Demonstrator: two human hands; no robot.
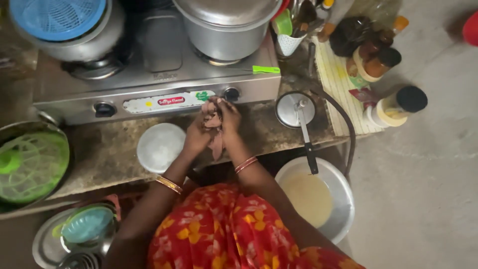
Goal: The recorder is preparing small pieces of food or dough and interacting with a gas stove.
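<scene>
A steel two-burner gas stove [154, 74] stands at the back of the stone counter [109, 154], a lidded steel pot [226, 27] on its right burner. Before the stove both hands, left hand [198, 137] and right hand [229, 117], meet on a crumpled brown cloth [213, 127]. A round white lid [160, 147] lies left of them (on the counter), a small long-handled steel pan [296, 110] right. Below the counter edge sits a wide steel basin of pale liquid [343, 199]

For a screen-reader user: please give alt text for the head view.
Both hands, left hand and right hand, wring a brownish cloth over a stone counter before a two-burner stove bearing a steel pot. A white lid lies nearby.
</scene>
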